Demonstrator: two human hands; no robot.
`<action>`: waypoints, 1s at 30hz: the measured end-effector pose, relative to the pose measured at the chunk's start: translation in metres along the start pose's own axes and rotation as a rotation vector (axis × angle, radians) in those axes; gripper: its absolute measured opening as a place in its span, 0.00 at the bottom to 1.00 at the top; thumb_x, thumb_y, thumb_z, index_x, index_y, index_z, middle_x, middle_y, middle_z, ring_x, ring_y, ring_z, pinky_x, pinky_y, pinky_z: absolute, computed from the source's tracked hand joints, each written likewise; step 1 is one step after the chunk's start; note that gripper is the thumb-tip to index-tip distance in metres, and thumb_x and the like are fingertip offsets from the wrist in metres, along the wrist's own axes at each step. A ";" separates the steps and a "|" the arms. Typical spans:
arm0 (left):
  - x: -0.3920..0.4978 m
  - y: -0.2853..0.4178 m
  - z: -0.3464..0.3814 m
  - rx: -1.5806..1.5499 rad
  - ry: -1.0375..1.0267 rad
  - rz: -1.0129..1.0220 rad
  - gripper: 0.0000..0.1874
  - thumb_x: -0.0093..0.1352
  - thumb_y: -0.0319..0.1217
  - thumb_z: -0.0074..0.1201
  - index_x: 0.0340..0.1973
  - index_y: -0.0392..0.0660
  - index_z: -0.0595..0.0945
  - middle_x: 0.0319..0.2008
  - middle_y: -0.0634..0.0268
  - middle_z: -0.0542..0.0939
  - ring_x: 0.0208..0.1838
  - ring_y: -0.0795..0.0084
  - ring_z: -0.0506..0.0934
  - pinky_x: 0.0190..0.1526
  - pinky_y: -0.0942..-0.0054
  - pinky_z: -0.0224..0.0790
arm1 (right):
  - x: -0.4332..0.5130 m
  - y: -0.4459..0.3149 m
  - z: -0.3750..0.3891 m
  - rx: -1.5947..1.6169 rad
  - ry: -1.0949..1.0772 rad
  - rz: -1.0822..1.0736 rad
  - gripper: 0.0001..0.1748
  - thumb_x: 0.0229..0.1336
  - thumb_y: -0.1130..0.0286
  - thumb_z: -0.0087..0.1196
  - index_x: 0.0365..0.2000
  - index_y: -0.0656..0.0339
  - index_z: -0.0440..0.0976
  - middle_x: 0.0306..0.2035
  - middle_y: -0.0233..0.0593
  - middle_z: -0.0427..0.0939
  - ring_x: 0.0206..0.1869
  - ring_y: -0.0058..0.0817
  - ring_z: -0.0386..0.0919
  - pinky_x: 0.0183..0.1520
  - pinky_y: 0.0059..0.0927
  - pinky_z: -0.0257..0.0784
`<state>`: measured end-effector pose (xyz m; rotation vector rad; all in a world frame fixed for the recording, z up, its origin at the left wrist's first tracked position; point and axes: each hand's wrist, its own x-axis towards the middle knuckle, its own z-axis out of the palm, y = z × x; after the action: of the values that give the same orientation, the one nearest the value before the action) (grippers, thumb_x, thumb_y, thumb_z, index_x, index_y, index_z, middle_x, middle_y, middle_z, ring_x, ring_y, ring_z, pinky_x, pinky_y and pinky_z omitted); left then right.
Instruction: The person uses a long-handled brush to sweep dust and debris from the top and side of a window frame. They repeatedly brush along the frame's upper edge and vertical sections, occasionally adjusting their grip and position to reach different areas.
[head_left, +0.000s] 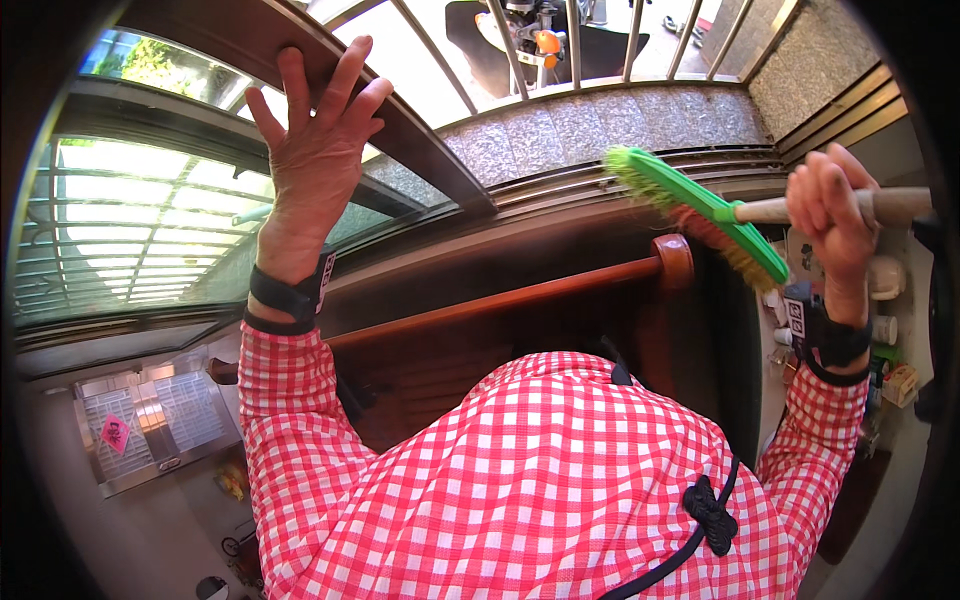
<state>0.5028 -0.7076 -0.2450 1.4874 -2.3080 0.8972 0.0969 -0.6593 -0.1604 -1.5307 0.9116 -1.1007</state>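
Note:
At the upper left, my left hand (319, 142) lies with spread fingers against the dark brown frame of a sliding window (405, 127). My right hand (832, 202), at the right, is closed around the wooden handle (892, 204) of a brush. Its green plastic head (705, 206), with yellow-green and reddish bristles, slants above the window's lower track (540, 191). The bristles point down and to the left; whether they touch the track I cannot tell. A black band is around each of my wrists.
Metal bars (574, 45) stand beyond a speckled stone sill (570, 131), with a parked motorcycle (536, 37) outside. Below the window runs the reddish wooden rail of a seat (495, 300). Cups (885, 330) and small items crowd a surface at the right.

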 end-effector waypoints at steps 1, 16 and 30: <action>0.000 0.000 0.002 -0.013 0.064 0.007 0.17 0.61 0.39 0.51 0.45 0.65 0.69 0.63 0.83 0.54 0.68 0.52 0.46 0.61 0.42 0.20 | -0.005 0.001 -0.006 0.000 0.041 0.000 0.19 0.61 0.66 0.42 0.16 0.55 0.53 0.11 0.23 0.51 0.12 0.13 0.49 0.15 0.17 0.46; 0.008 0.001 0.000 -0.171 -0.116 -0.014 0.27 0.56 0.39 0.57 0.52 0.60 0.68 0.65 0.74 0.51 0.67 0.59 0.49 0.60 0.35 0.33 | 0.027 0.015 -0.030 0.156 0.004 0.021 0.20 0.59 0.58 0.44 0.16 0.54 0.55 0.11 0.24 0.52 0.11 0.15 0.46 0.17 0.17 0.49; -0.216 0.021 -0.058 -0.409 -0.576 -0.637 0.33 0.55 0.35 0.59 0.54 0.42 0.65 0.59 0.50 0.60 0.63 0.48 0.55 0.59 0.54 0.50 | 0.147 0.074 0.066 -0.188 0.002 -0.153 0.09 0.60 0.66 0.46 0.28 0.60 0.68 0.13 0.23 0.59 0.10 0.07 0.53 0.13 0.12 0.44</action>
<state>0.5739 -0.5072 -0.3190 2.2560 -1.9169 -0.1855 0.2023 -0.7931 -0.2093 -1.7784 0.9327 -1.1502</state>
